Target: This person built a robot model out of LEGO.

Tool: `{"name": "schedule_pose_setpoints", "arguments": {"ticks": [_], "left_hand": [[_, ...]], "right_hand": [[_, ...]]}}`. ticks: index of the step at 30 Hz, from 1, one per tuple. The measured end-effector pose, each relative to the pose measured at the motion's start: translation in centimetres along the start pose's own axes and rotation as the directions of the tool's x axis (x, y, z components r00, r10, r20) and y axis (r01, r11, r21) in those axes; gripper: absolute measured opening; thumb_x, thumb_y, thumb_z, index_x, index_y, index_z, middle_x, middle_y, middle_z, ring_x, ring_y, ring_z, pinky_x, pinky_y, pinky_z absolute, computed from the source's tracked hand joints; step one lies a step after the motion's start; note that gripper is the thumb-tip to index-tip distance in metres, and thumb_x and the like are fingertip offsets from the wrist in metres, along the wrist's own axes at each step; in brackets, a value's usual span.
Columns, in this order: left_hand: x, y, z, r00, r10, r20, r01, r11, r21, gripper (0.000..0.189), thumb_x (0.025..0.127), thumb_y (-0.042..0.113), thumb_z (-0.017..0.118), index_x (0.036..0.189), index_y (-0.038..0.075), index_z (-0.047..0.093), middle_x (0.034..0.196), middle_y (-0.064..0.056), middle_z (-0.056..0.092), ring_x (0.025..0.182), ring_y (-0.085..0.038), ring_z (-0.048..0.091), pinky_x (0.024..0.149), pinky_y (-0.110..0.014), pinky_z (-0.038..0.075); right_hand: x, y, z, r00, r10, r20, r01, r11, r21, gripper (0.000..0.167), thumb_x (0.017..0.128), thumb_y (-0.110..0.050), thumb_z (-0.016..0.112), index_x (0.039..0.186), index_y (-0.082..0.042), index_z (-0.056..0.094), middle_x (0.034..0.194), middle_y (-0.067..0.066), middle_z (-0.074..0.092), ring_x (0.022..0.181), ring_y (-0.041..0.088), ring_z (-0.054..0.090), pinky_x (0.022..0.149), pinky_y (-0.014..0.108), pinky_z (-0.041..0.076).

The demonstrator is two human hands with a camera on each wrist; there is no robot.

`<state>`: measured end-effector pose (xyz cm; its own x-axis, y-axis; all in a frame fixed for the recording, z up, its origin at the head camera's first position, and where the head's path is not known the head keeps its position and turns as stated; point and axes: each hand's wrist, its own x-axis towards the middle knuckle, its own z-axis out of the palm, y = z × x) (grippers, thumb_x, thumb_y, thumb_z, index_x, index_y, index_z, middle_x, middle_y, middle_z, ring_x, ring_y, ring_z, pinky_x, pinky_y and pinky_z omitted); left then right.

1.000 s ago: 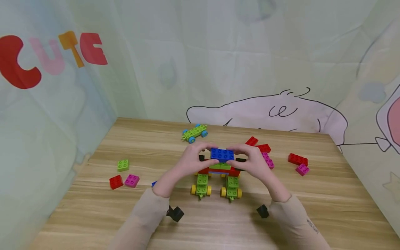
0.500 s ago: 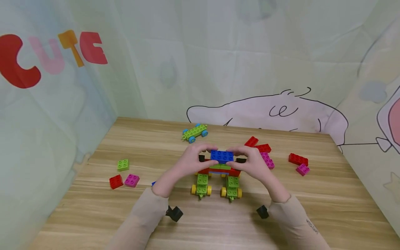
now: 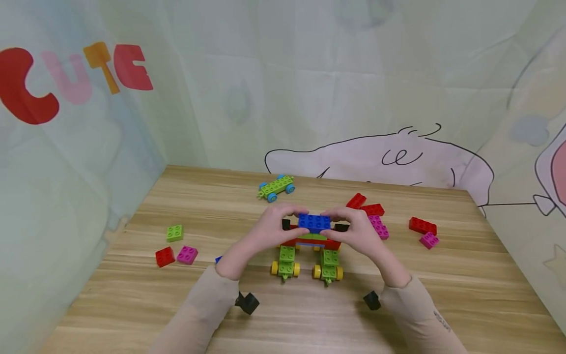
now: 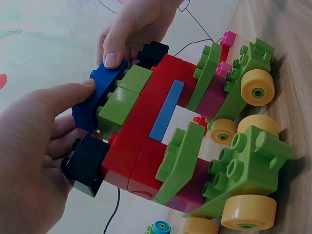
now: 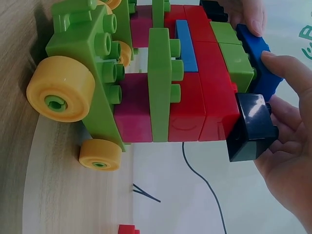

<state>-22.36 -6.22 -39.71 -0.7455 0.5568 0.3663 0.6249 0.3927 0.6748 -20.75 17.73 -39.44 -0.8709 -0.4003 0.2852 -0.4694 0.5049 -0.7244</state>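
A blue eight-stud brick (image 3: 314,222) sits between both hands at the top of a built block figure. My left hand (image 3: 269,228) pinches its left end between thumb and fingers, and my right hand (image 3: 359,230) does the same at the right end. Right beneath it are two light green bricks (image 4: 119,105), some studs showing at the joint in the left wrist view. Red bricks (image 5: 214,92) and a flat blue piece (image 5: 186,46) come below. Black sloped bricks (image 4: 87,163) jut out at both sides. The legs stand on two green wheeled bases (image 3: 328,272) with yellow wheels.
A green car base with blue wheels (image 3: 276,187) stands at the back of the wooden table (image 3: 212,196). Loose red, pink and green bricks lie left and right, including a red brick (image 3: 165,256) and a green brick (image 3: 174,233). A printed cloth (image 3: 309,98) hangs behind.
Both hands have brought the blue brick slightly down toward the green bricks. Their pinch on it looks the same, and the wheeled bases have stayed in place.
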Motion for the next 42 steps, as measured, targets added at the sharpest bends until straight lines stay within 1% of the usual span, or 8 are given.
{"name": "schedule_pose_setpoints", "arguments": {"ticks": [10,14,20,27,35,42], "left_hand": [[-0.11,0.11,-0.02,0.999,-0.029,0.016,0.029,1.000,0.000,0.040,0.087,0.019,0.075,0.120,0.000,0.066,0.115,-0.013,0.070,0.108,-0.026,0.063,0.098,-0.046,0.050],[-0.14,0.15,-0.02,0.999,-0.026,0.019,0.026,1.000,0.000,0.040,0.087,0.019,0.075,0.121,-0.001,0.066,0.116,-0.013,0.070,0.108,-0.027,0.063,0.097,-0.046,0.050],[-0.17,0.07,0.02,0.999,-0.040,0.031,0.040,0.999,-0.018,0.040,0.088,0.020,0.074,0.121,-0.001,0.065,0.118,-0.014,0.069,0.109,-0.027,0.062,0.097,-0.046,0.050],[-0.17,-0.30,0.18,0.999,-0.031,0.013,0.031,0.999,-0.032,0.038,0.087,0.018,0.074,0.121,0.001,0.066,0.116,-0.013,0.070,0.106,-0.026,0.063,0.095,-0.046,0.051],[-0.16,-0.45,0.08,1.000,-0.020,0.012,0.020,1.000,-0.015,0.036,0.087,0.019,0.075,0.118,0.002,0.068,0.112,-0.013,0.071,0.104,-0.027,0.063,0.093,-0.048,0.051],[-0.08,-0.15,-0.08,0.997,-0.059,0.046,0.059,0.998,-0.009,0.038,0.087,0.020,0.074,0.120,0.001,0.067,0.114,-0.014,0.070,0.107,-0.029,0.063,0.095,-0.049,0.051]], "right_hand": [[0.05,0.03,0.03,1.000,-0.001,0.004,0.001,1.000,0.002,0.035,0.082,-0.012,0.079,0.114,-0.002,0.070,0.111,0.014,0.072,0.100,0.029,0.067,0.087,0.046,0.057],[0.02,0.05,0.03,1.000,-0.003,0.004,0.003,1.000,0.009,0.034,0.083,-0.013,0.078,0.114,-0.002,0.070,0.110,0.015,0.072,0.100,0.030,0.067,0.087,0.047,0.056],[-0.09,0.07,0.06,1.000,-0.005,0.000,0.005,1.000,0.003,0.034,0.083,-0.012,0.078,0.114,-0.001,0.070,0.109,0.015,0.072,0.099,0.030,0.068,0.086,0.045,0.057],[-0.04,0.15,0.19,1.000,0.004,0.001,-0.004,1.000,-0.002,0.036,0.082,-0.012,0.079,0.114,-0.001,0.070,0.107,0.013,0.073,0.096,0.027,0.069,0.084,0.040,0.058],[0.09,0.33,0.12,1.000,-0.004,0.026,0.004,1.000,-0.016,0.035,0.083,-0.014,0.078,0.115,0.000,0.069,0.107,0.015,0.073,0.097,0.028,0.069,0.085,0.042,0.058],[0.08,-0.09,-0.14,0.998,0.016,0.056,-0.014,0.999,-0.039,0.036,0.085,-0.017,0.077,0.116,0.000,0.069,0.109,0.015,0.072,0.098,0.028,0.068,0.086,0.043,0.057]]}}
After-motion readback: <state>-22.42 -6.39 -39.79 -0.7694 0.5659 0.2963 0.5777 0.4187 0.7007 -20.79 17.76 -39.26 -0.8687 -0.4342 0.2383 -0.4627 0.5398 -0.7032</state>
